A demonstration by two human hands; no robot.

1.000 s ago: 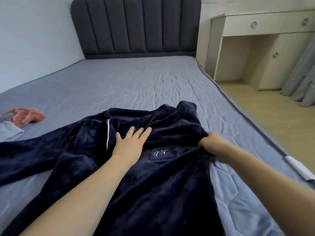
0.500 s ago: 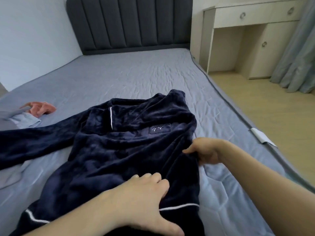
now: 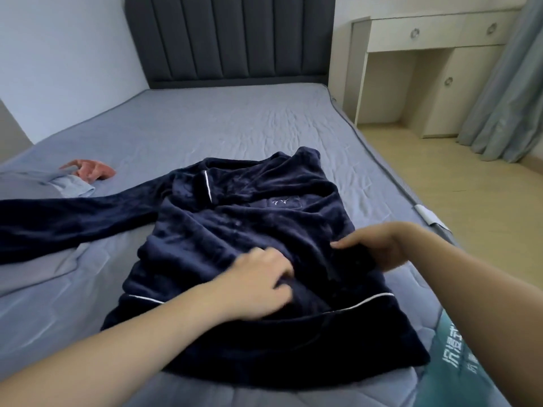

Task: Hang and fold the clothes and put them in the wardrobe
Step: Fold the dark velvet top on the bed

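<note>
A dark navy plush pyjama top (image 3: pixel 235 224) with white piping lies spread on the bed, collar towards the headboard, one long sleeve stretched out to the left. My left hand (image 3: pixel 258 280) lies on its lower middle with the fingers curled into the fabric. My right hand (image 3: pixel 379 245) grips the garment's right side edge, thumb on top. A folded band with white piping runs across the hem near me.
The bed (image 3: pixel 235 121) has a grey-blue sheet and a dark padded headboard (image 3: pixel 229 39). A pink cloth (image 3: pixel 91 170) and a light blue garment (image 3: pixel 70 185) lie at the left. A cream cabinet (image 3: pixel 426 74), curtain (image 3: pixel 505 92) and wooden floor (image 3: pixel 470 183) are on the right.
My left hand slid from the chest of the top down to its lower middle and curled into the fabric. My right hand moved down the right edge. My view shifted towards the hem.
</note>
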